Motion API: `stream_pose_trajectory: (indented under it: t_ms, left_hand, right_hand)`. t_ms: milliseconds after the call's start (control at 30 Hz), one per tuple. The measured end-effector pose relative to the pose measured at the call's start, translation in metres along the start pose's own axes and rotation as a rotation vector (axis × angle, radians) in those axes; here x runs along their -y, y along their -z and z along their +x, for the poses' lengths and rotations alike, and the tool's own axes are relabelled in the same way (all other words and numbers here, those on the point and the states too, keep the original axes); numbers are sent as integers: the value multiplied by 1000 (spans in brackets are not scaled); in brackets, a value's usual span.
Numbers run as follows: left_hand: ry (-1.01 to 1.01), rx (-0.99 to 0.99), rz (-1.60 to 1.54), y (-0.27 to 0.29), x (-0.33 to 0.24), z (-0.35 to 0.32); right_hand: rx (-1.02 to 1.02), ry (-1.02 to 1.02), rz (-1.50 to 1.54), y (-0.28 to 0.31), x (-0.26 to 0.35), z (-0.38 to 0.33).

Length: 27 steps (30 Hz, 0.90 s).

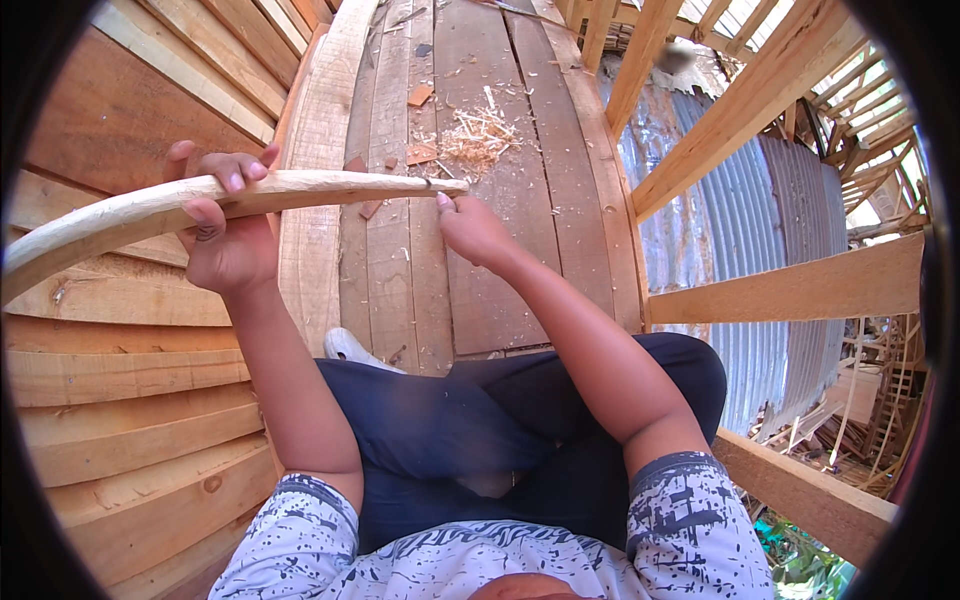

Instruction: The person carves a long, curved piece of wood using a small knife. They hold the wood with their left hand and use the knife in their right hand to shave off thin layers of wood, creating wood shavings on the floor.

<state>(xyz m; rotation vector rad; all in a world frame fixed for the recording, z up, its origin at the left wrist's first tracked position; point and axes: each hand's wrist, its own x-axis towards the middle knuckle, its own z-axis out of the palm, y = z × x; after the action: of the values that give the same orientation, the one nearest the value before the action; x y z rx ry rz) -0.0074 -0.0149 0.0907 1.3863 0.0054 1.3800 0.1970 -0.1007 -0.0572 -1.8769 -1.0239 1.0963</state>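
A long, curved, pale wooden stave is held up crosswise in front of me, its thick end running out of view at the left. It tapers toward the right, with a dark mark near the narrow tip. My left hand grips the thicker part from below, thumb in front and fingertips over the top edge. At the narrow tip, my right hand is closed, with the thumb against the underside. Its other fingers are mostly hidden behind the hand.
Curly wood shavings and small reddish-brown chips lie on the plank floor. Stacked boards form a wall at my left. A timber railing stands at the right, with corrugated metal sheets beyond. My crossed legs are below.
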Motion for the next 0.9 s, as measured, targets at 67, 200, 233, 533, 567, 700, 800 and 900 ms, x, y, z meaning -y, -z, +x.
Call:
stream_pose_trajectory:
  t_ms: [67, 200, 233, 533, 567, 700, 800, 900]
  left_hand:
    - [-27, -68, 15, 0, 1, -2]
    - [-77, -209, 55, -19, 3, -3]
    - [-70, -234, 61, -19, 1, -5]
    - [-45, -216, 97, -31, 0, 0]
    - [-42, -219, 95, -30, 1, 0]
    - [-65, -188, 43, -15, -3, -3]
    - [-68, -194, 57, -14, 0, 0]
    - [-37, -185, 64, -23, 1, -1]
  right_hand:
    - [11, -89, 9, -2, -22, 8]
    - [-80, -25, -21, -14, -25, 6]
    - [-84, 82, -37, -19, -8, -4]
    - [-62, 127, -155, -2, -19, -1]
    - [-97, 119, -138, -8, -17, -2]
    - [-140, 444, -71, -19, 49, -48]
    - [-86, 212, -104, -16, 27, -24]
    - [-71, 81, -97, -13, -26, 7]
